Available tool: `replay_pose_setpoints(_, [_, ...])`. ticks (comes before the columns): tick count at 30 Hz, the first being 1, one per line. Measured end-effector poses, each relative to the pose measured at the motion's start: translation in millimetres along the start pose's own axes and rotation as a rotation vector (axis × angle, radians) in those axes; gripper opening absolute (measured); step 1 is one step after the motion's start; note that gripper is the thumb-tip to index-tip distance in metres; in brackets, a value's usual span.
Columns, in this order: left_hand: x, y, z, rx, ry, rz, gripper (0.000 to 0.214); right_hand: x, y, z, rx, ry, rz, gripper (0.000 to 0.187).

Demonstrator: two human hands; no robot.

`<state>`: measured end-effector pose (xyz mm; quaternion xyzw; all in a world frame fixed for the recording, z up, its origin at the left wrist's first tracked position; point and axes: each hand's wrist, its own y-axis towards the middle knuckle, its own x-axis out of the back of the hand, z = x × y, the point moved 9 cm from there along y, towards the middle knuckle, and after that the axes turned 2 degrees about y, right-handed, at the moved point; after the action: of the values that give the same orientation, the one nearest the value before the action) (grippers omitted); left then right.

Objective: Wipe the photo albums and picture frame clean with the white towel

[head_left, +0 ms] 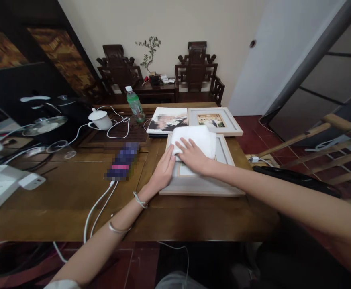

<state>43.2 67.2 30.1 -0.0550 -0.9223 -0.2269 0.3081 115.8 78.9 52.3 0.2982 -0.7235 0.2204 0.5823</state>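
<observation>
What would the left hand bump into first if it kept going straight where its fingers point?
Probably the white cloth: the left hand has its fingertips right at the cloth's edge, perhaps touching; depth is hard to judge.

A plain pale wall [169,20] fills twelve o'clock. Against it stand dark carved chairs, one at eleven [115,66], the other [197,64] just past twelve, a low table [160,97] between them bearing a plant [151,52]. Dark panels [61,52] with golden scenes rise at ten; a pale door [268,60] stands between one and two. Red floor [256,146] shows at three. The light is soft.
</observation>
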Motion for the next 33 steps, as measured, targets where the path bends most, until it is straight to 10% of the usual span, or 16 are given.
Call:
replay_pose_setpoints(6, [3.7,0,-1,-0.016,0.017,-0.017,0.054,2,8,0,0.02,-0.03,-0.026,0.034])
replay_pose_setpoints(15, [0.5,2,2,-0.027,0.055,0.02,0.049,24,-84,66,0.228,0.115,0.095,0.028])
replay_pose_setpoints(24, [-8.3,0,9,-0.16,0.188,0.027,0.042,21,-129,28,0.117,0.036,0.231,0.03])
replay_pose_setpoints(33, [-6.6,0,7,-0.145,0.177,0.01,0.046,28,-97,63,0.187,-0.046,0.105,0.027])
